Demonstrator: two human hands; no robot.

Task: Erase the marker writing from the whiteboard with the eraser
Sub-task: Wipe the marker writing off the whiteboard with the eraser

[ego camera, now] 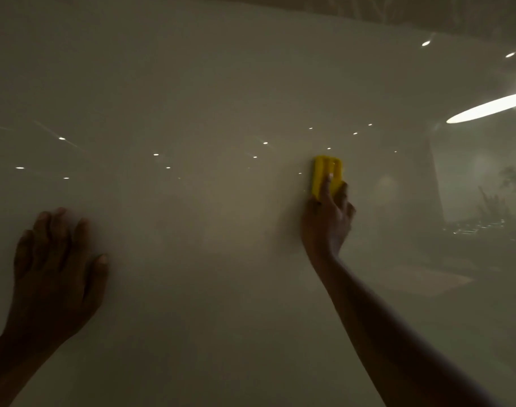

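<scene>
A glossy whiteboard [198,92] fills almost the whole view in dim light. My right hand [328,221] grips a yellow eraser [324,171] and presses it flat against the board, right of the middle. The eraser's upper half shows above my fingers. My left hand [55,268] lies flat on the board at the lower left with its fingers spread. I can make out no marker writing on the visible surface.
Small bright ceiling-light reflections dot the board across its middle. A long lamp reflection [489,108] glares at the right edge. Faint reflections of room furniture show at the right. The board's top edge [309,8] runs along the upper frame.
</scene>
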